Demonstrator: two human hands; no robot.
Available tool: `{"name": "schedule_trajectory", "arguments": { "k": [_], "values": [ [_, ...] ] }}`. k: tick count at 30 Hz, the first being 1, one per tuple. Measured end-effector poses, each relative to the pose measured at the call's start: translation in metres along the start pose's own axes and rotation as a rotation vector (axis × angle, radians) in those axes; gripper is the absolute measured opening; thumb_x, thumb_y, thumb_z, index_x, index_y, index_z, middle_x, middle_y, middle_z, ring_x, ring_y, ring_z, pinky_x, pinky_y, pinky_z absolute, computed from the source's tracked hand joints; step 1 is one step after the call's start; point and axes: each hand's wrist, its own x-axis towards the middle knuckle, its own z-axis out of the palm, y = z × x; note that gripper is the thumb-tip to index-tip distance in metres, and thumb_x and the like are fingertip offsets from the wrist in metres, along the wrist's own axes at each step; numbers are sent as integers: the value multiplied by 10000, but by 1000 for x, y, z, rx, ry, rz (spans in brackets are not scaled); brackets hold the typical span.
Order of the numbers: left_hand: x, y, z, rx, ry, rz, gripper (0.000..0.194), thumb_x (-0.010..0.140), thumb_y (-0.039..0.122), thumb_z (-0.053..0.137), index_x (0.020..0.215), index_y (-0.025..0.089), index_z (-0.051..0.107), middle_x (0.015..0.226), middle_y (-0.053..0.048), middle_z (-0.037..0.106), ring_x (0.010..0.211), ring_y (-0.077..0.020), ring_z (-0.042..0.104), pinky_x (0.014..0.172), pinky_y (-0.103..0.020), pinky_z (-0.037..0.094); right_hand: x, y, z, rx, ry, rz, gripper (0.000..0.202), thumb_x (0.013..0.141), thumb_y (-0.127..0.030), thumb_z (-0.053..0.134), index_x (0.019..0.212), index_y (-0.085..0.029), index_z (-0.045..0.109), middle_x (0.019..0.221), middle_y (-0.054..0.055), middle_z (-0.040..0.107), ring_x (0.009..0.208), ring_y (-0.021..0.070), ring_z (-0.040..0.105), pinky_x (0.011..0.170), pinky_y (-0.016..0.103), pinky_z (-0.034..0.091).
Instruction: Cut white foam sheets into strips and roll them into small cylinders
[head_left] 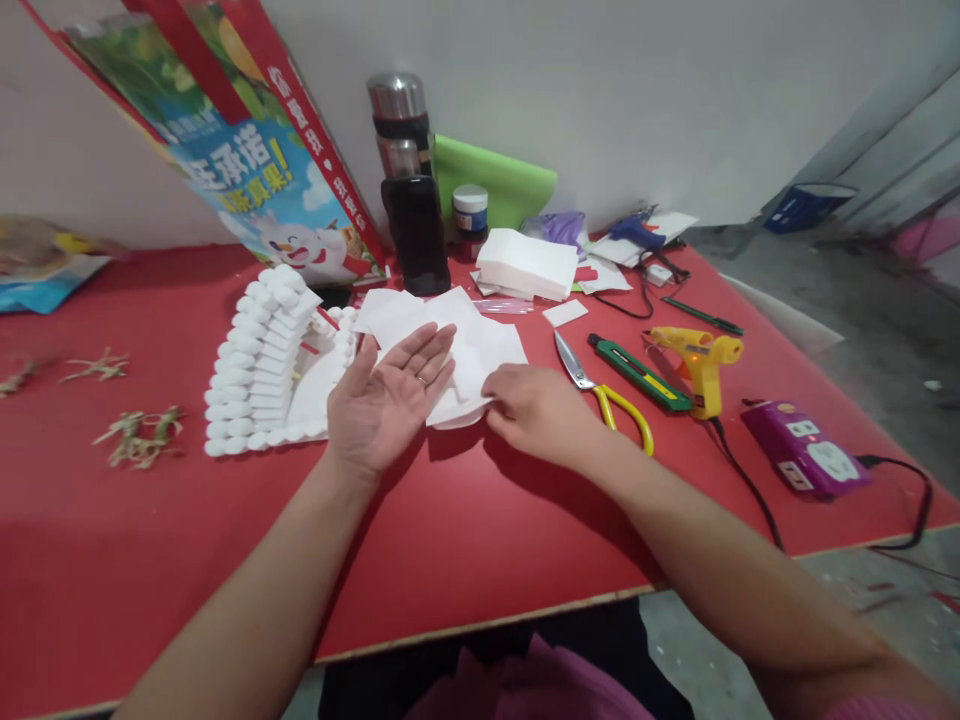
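Observation:
My left hand (390, 395) is palm up with its fingers stretched out, and nothing lies in it. It hovers between a white stepped model (262, 375) edged with rounded white pieces and a pile of white paper sheets (487, 345). At the near right corner of the pile, my right hand (532, 410) pinches the edge of a white paper sheet between thumb and fingers. The left fingers overlap the pile from my view; whether they touch it I cannot tell.
Right of my hands lie yellow-handled scissors (600, 385), a green utility knife (637, 372), a yellow glue gun (701, 360) and a purple power strip (802, 450). Behind stand a phone (415, 235), a thermos (397, 105) and a shopping bag (277, 170). Dry twisted stems (142, 438) lie left.

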Motion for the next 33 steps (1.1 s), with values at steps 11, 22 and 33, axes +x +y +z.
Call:
{"name": "schedule_trajectory", "arguments": {
  "k": [11, 22, 33],
  "values": [
    [-1, -20, 2, 244, -42, -69, 643, 890, 595, 721, 1326, 124, 675, 1328, -191, 708, 1165, -303, 709, 911, -354, 619, 2, 35, -12, 1568, 65, 455, 329, 631, -261, 908, 921, -171, 782, 863, 50, 794, 764, 192, 723, 758, 349, 597],
    [-13, -27, 1, 606, -214, -1, 916, 667, 424, 949, 1491, 285, 571, 1626, -120, 486, 1478, -413, 462, 1188, -521, 432, 2, 23, 2, 1468, 218, 420, 320, 667, -391, 915, 789, -173, 715, 776, 10, 727, 722, 165, 692, 709, 346, 621],
    [-3, -16, 1, 48, 123, -45, 380, 1001, 354, 604, 1326, 179, 693, 1385, -111, 717, 1447, -324, 538, 1171, -450, 504, 2, 43, -12, 1204, 249, 473, 187, 736, -287, 732, 607, -192, 635, 545, -9, 635, 444, 109, 569, 416, 231, 465]
  ]
}}
